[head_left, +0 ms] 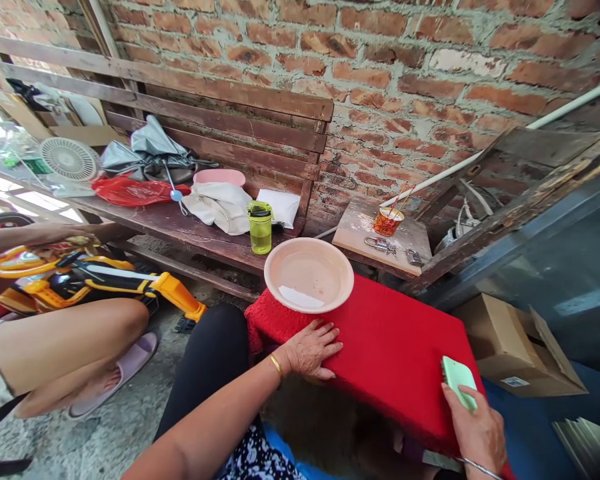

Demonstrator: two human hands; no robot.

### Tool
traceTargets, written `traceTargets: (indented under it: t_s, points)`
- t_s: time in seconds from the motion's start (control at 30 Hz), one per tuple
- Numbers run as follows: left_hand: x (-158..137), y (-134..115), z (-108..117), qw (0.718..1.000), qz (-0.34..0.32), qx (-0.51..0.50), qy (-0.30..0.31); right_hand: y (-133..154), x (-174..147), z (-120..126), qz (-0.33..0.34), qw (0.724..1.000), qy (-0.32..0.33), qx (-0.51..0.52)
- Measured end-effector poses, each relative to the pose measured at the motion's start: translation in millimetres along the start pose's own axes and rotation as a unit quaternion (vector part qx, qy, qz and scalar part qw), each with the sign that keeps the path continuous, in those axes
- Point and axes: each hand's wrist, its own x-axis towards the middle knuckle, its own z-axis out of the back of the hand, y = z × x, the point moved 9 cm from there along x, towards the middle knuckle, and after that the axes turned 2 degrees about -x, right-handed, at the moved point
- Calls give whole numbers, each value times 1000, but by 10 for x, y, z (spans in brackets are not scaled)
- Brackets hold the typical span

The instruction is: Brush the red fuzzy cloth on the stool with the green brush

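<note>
A red cloth (395,340) covers the small table in front of me. My left hand (313,348) lies flat on its near left part, fingers spread and holding nothing. Just beyond those fingers stands a pale pink basin (347,288) with clear water in it. Over at the right end of the cloth, my right hand (477,427) grips a mint-green brush (459,375). Dark bristles show along the brush's left edge, close to the cloth; whether they touch it I cannot tell.
A wooden bench (220,257) holds a yellow-green bottle (261,230), white cloth, a red bag, an umbrella and a fan (70,159). A side board bears a red cup (387,221) and padlocks. Cardboard box (510,340) at right. Another person sits left beside a yellow toy vehicle (180,297).
</note>
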Motion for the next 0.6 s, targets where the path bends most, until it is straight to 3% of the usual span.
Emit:
traceTargets:
  t_s: [0.1,0.27,0.33,0.43,0.6]
  points:
    - [-4,8,-3,1000,4,-4,2,185,-111,-68,23,1000,11,9]
    - [-28,16,-9,1000,1,-2,-12,1166,-609,-343,234,969,53,57]
    - [-37,23,-12,1000,3,1,-14,1386,-722,-385,285,956,53,39]
    - [-45,31,-16,1000,5,2,-7,1290,-623,-378,253,965,64,26]
    - [-53,46,-29,1000,13,-2,-3,506,-215,-105,101,994,40,-30]
